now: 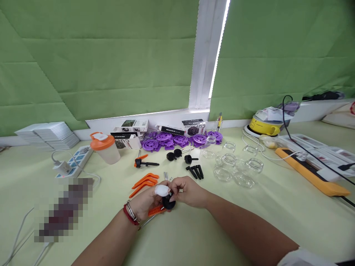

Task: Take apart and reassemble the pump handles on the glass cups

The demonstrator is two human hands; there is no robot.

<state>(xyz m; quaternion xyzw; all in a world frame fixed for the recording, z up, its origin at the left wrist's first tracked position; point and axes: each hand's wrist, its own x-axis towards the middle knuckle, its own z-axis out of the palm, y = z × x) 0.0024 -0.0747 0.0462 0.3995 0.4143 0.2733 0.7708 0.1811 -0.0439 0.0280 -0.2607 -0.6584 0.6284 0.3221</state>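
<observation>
From the person's head, the lone view looks forward and down across the worktop (291, 208). It sits near both hands (187, 192), facing green fabric (124, 55).

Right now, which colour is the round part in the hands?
The round part is black, shown best in the head view.

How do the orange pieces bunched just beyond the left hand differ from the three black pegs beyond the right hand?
Colour: the orange pieces are bright orange, the black pegs plain black. Size: the orange pieces look longer than the black pegs. Place: the orange pieces lie further left than the black pegs. Shared: both lie in small groups on the table.
</observation>
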